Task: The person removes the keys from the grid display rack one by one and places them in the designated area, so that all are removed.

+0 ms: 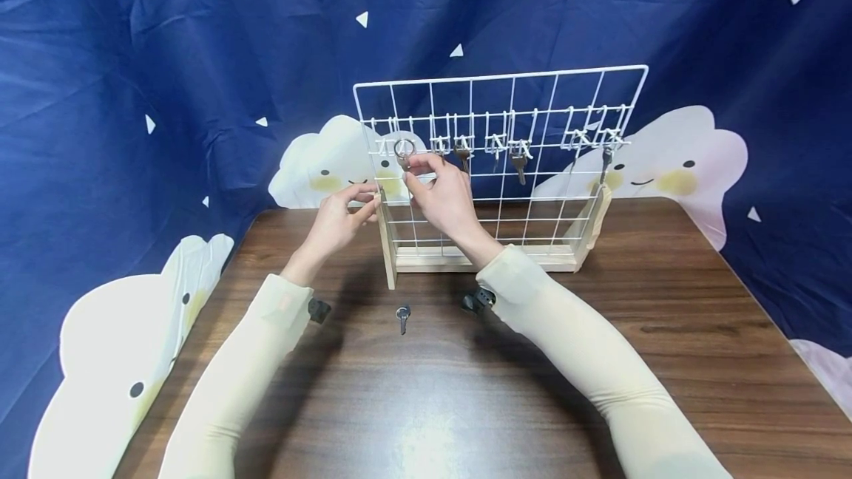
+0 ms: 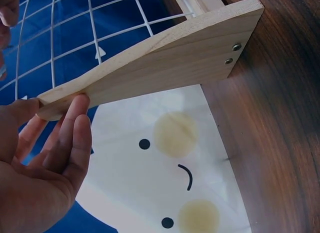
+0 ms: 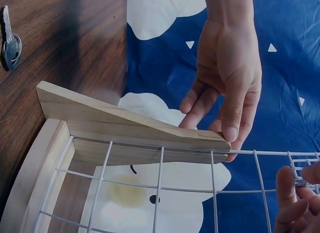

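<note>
My left hand (image 1: 338, 219) pinches the upper tip of the rack's wooden side panel (image 2: 165, 60), thumb on one side and fingers on the other. The right hand (image 1: 447, 196) is raised in front of the white wire grid (image 1: 489, 199), at its left end. Between its thumb and fingers it pinches a key (image 1: 402, 162), whose ring (image 1: 404, 146) stands up by the leftmost hooks. In the right wrist view only the fingertips (image 3: 287, 193) of this hand show, and most of the key is hidden.
More keys hang from white hooks along the grid, among them a brass-coloured key (image 1: 519, 165) and a dark one (image 1: 606, 161) at the right end. A loose key (image 1: 402, 318) with a ring lies on the wooden table (image 1: 426, 383). Behind hangs a blue cloth (image 1: 266, 35) with clouds.
</note>
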`<state>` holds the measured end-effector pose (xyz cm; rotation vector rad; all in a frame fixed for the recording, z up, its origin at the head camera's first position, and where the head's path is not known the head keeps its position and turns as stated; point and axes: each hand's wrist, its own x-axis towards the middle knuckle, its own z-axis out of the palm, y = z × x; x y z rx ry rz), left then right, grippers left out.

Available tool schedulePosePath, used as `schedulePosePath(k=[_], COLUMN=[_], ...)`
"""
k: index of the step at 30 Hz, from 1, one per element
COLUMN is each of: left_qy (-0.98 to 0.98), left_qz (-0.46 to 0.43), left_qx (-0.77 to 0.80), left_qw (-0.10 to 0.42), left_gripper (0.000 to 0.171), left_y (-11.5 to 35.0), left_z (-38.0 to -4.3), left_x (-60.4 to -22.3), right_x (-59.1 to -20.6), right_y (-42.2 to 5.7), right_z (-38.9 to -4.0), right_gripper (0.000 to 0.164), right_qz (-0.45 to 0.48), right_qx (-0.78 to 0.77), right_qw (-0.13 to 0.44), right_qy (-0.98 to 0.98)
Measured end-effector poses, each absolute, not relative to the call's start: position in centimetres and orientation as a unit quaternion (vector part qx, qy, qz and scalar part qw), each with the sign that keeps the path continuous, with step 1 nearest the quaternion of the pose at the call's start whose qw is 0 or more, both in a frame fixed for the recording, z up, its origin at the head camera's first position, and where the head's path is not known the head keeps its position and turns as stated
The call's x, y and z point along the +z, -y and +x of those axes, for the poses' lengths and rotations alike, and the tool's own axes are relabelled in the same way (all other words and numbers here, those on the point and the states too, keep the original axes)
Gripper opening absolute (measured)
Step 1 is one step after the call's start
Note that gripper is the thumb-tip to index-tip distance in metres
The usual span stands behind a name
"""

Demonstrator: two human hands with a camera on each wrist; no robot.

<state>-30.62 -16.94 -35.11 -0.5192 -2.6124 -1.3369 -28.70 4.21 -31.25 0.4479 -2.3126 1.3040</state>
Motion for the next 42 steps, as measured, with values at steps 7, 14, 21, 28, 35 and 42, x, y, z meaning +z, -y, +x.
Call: schedulePosePath(k=[7, 14, 21, 28, 35, 42], left_qy=[0.872, 0.875, 0.876, 0.875, 0.872, 0.875], left_qz=[-0.172, -0.170, -0.167, -0.168, -0.173, -0.167], left_qx=[-0.453, -0.447, -0.445, -0.447, -0.450, -0.448], left_qw=[0.076, 0.078, 0.080, 0.081, 0.080, 0.075], left_gripper=[0.033, 0.032, 0.032, 0.033, 0.034, 0.035], left_y=[16.99, 16.99, 16.90, 16.89, 16.95, 16.93], left_z=[-30.63, -30.63, -30.55, -30.51, -30.55, -30.61], left_x=[-35.11, -35.07, -35.06, -35.06, -35.09, -35.11], right_x=[-31.20, -31.08, -30.91, -30.86, -30.86, -30.76], right_y=[-3.85, -3.77, -3.74, -3.83, -3.96, -3.98], right_z=[-28.90, -29.01, -29.07, -29.13, -29.11, -28.98], right_gripper=[0.018, 0.017, 0.018, 0.019, 0.019, 0.019], right_qz=[0.156, 0.145, 0.134, 0.140, 0.142, 0.145], right_qx=[0.486, 0.508, 0.519, 0.532, 0.531, 0.545], right_qw=[0.230, 0.223, 0.214, 0.220, 0.226, 0.222], right_qy=[0.829, 0.819, 0.817, 0.806, 0.804, 0.796])
